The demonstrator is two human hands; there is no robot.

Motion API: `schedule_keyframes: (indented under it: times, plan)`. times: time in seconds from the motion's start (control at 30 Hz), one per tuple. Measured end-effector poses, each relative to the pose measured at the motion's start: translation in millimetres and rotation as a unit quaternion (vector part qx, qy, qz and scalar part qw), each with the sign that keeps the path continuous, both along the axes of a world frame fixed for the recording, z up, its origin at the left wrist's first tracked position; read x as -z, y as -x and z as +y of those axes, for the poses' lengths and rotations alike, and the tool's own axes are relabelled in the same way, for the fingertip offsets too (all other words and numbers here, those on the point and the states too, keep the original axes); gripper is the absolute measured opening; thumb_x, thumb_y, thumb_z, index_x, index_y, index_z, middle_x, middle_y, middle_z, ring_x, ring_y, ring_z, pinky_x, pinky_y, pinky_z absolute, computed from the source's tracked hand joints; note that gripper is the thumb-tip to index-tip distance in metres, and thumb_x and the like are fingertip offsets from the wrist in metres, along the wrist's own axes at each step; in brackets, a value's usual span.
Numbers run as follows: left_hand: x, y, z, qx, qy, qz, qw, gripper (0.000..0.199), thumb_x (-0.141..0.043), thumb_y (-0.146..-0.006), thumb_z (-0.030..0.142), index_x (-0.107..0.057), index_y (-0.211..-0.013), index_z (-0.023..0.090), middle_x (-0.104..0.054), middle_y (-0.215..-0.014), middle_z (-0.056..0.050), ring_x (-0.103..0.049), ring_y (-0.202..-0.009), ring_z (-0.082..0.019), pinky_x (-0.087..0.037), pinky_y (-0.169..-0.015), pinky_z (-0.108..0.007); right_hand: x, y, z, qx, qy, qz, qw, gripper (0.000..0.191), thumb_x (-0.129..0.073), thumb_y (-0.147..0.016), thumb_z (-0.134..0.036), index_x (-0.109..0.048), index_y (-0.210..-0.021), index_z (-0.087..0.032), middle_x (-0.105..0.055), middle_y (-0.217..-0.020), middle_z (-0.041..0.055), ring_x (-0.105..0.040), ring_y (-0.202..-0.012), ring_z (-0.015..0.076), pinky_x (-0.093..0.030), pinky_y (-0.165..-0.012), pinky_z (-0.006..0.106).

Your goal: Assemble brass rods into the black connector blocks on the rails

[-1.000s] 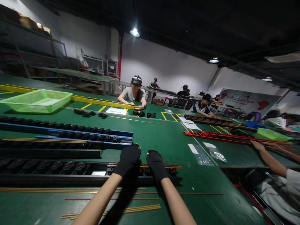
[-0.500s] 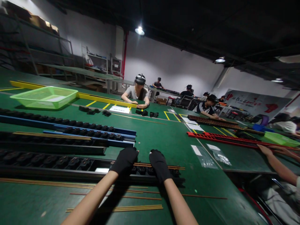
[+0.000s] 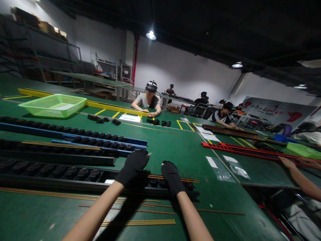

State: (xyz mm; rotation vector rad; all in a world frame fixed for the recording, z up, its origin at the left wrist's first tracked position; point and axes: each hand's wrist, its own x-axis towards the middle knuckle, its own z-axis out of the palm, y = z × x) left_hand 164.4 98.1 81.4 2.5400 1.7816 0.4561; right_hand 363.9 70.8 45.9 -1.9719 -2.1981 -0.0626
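Note:
A long black channel (image 3: 60, 182) with a row of black sockets (image 3: 82, 174) lies across the green table in front of me. Thin copper-coloured strips (image 3: 190, 180) run along the channel's right part. My right hand (image 3: 172, 175), in a black fingerless glove, is closed over these strips, its fingertips mostly hidden. Gloved the same way, my left hand (image 3: 134, 165) hovers above the channel, left of the right hand. Its fingers are curled, with one fingertip showing, and what they hold, if anything, is hidden.
Loose brass-coloured strips (image 3: 142, 222) lie nearest me. Blue channels (image 3: 135, 142) with sockets are at left, behind the black ones, near a green basket (image 3: 55, 107). A person (image 3: 150, 100) sits opposite at a yellow channel (image 3: 112, 107); another's hands touch a red channel (image 3: 240, 150).
My left hand has lifted up and slightly away from the channel and strips. My right hand stays over the strips. The view has shifted a little.

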Motion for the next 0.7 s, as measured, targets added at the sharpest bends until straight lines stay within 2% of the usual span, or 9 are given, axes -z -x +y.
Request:
schedule_keyframes:
  times: [0.1,0.23,0.37,0.57,0.7]
  plan:
    - [-0.2,6.5,-1.6,-0.014,0.005,-0.011,1.0,0.047,-0.029,-0.105,0.037,-0.07,-0.114,0.015,-0.076,-0.104,-0.016,-0.072,-0.093,-0.027,-0.053,-0.077,-0.036,-0.4,-0.2,1.0,0.021,0.027,0.019,0.999,0.034,-0.042,-0.097,-0.012,-0.075,-0.106,-0.012,-0.077,-0.103,0.0176,-0.073,-0.096,0.0206,-0.053,-0.087,0.029]
    - [19.3,12.1,-8.3,0.049,0.032,0.018,0.998,0.039,-0.037,-0.102,0.029,-0.072,-0.111,0.014,-0.076,-0.097,-0.016,-0.071,-0.09,-0.026,-0.051,-0.079,-0.035,-1.1,0.7,1.8,0.035,0.044,0.032,0.998,0.036,-0.041,-0.099,-0.012,-0.074,-0.111,-0.009,-0.076,-0.109,0.0203,-0.072,-0.107,0.0223,-0.053,-0.093,0.03]
    - [33.8,18.0,-10.1,0.101,0.034,0.048,0.993,0.041,-0.034,-0.102,0.025,-0.07,-0.117,0.013,-0.075,-0.102,-0.02,-0.07,-0.096,-0.029,-0.051,-0.083,-0.038,-1.2,0.2,0.7,0.034,0.051,0.042,0.997,0.036,-0.041,-0.099,-0.013,-0.074,-0.113,-0.008,-0.076,-0.111,0.02,-0.072,-0.111,0.0226,-0.053,-0.097,0.031]
    - [34.6,26.0,-13.1,0.136,0.021,0.053,0.989,0.04,-0.035,-0.102,0.026,-0.068,-0.119,0.013,-0.075,-0.104,-0.018,-0.068,-0.097,-0.027,-0.049,-0.086,-0.037,1.4,-4.9,-3.0,0.004,0.042,0.047,0.998,0.038,-0.039,-0.1,-0.014,-0.074,-0.113,-0.011,-0.076,-0.113,0.0177,-0.072,-0.109,0.0213,-0.053,-0.098,0.031]
    - [33.7,23.7,-14.4,0.123,0.023,0.047,0.991,0.038,-0.035,-0.102,0.025,-0.07,-0.114,0.014,-0.074,-0.101,-0.018,-0.069,-0.095,-0.027,-0.05,-0.084,-0.037,7.6,-7.4,-0.6,-0.011,0.02,0.036,0.999,0.036,-0.041,-0.098,-0.013,-0.074,-0.111,-0.013,-0.077,-0.107,0.0161,-0.073,-0.101,0.0207,-0.054,-0.096,0.032]
